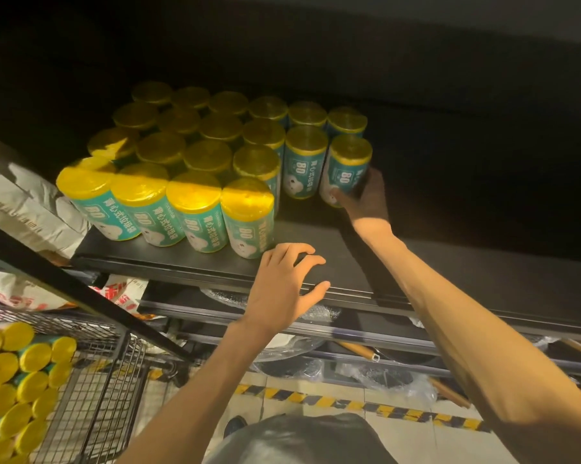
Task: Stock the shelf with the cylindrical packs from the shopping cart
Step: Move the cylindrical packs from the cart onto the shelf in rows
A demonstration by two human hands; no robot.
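Observation:
Several teal cylindrical packs with yellow tops [188, 155] stand upright in rows on the black shelf [315, 236]. My right hand [369, 195] grips the rightmost pack [344, 169] low on its side, the pack standing at the right end of the rows. My left hand [289, 283] hovers over the shelf's front edge with fingers loosely curled, holding nothing, just right of the front-row pack [248, 222]. More packs [17, 390] lie on their sides in the wire shopping cart [108, 390] at the lower left.
The shelf stretches dark and bare to the right of the packs. White sacks [21, 202] lie left of the shelf. Lower shelves hold plastic-wrapped pans [315, 360]. Yellow-black hazard tape [366, 405] runs across the tiled floor below.

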